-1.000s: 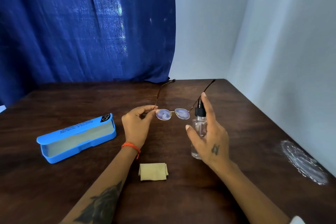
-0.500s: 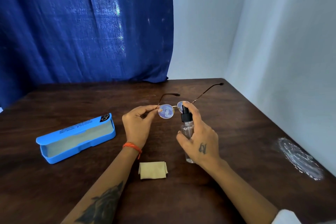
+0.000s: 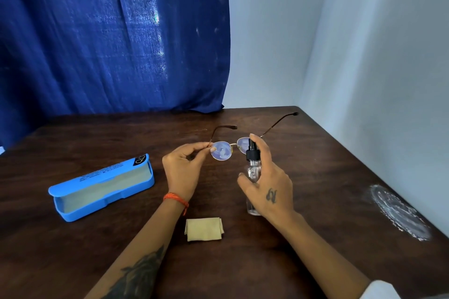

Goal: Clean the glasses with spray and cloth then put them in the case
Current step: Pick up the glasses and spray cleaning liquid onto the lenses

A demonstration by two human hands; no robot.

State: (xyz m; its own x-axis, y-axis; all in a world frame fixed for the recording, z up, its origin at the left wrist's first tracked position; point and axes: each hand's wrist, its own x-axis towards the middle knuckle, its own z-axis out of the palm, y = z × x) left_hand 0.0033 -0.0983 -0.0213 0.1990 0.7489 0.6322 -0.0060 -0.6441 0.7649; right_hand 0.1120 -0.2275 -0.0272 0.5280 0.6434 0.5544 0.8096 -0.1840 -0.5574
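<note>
Nearest the camera, two bare forearms are reaching forward over the dark wooden worktop [image 3: 328, 201], the left one showing a dark tattoo. Between them a folded beige cloth [image 3: 204, 229] is lying flat on the wood, touched by neither hand. To its left, well apart, a blue glasses case [image 3: 102, 185] is sitting open with its lid tipped back and its pale lining facing the camera.

Further out, the left hand [image 3: 183, 172], an orange thread band at its wrist, is pinching the glasses [image 3: 228, 149] by the left end of the frame, thumb and fingertips closed on the hinge corner. The glasses are being held above the worktop with the lenses facing the camera and both temple arms unfolded, pointing away toward the far edge. The right hand [image 3: 269, 184], a small tattoo on its back, is wrapped around a clear spray bottle [image 3: 254, 172] with a black nozzle, forefinger resting on top of the pump. The nozzle is sitting just in front of the right lens, overlapping it in view. Whether the bottle's base is touching the wood cannot be told.

At the right edge of the worktop a whitish scuffed patch [image 3: 401, 213] is showing. Behind everything a blue curtain [image 3: 109, 36] is hanging on the left, beside pale walls [image 3: 364, 43] meeting in a corner.
</note>
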